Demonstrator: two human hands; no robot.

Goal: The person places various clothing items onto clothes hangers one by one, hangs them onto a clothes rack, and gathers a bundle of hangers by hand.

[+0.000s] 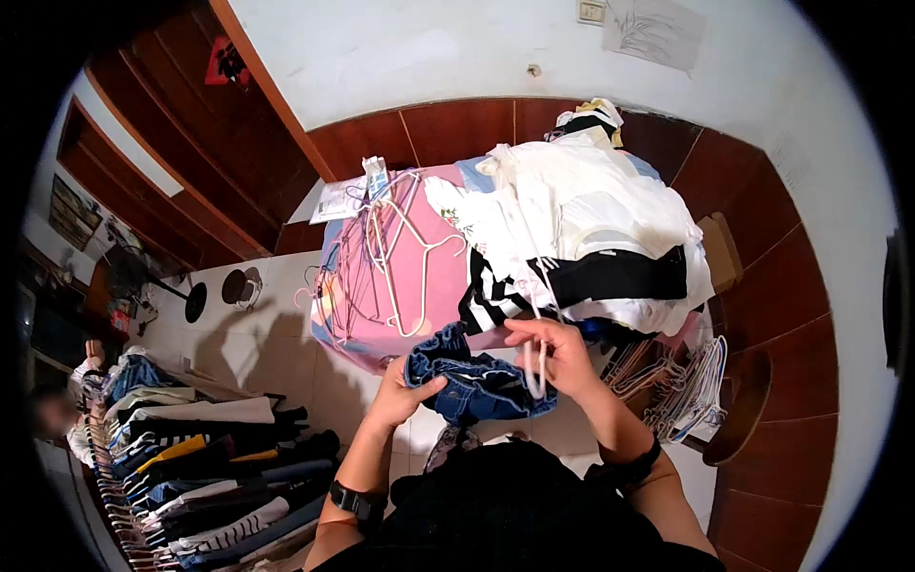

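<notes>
A pair of dark blue denim bottoms (467, 386) with a gathered waistband hangs in front of my body. My left hand (400, 393) grips its left side, thumb on top of the cloth. In my right hand (562, 357) is a white hanger (543, 367), pinched between thumb and fingers. The hanger's lower end reaches the right side of the waistband; whether it is inside the waist I cannot tell. Its upper part stretches up over the white clothes (591, 191) piled on the bed. Part of the denim's lower edge is hidden.
Loose hangers (386, 253) lie on the pink bedcover (438, 286). More hangers (691, 391) hang bunched at right beside a round wooden stool (743, 410). A full clothes rack (210, 458) stands at lower left, a standing fan (143, 272) behind it.
</notes>
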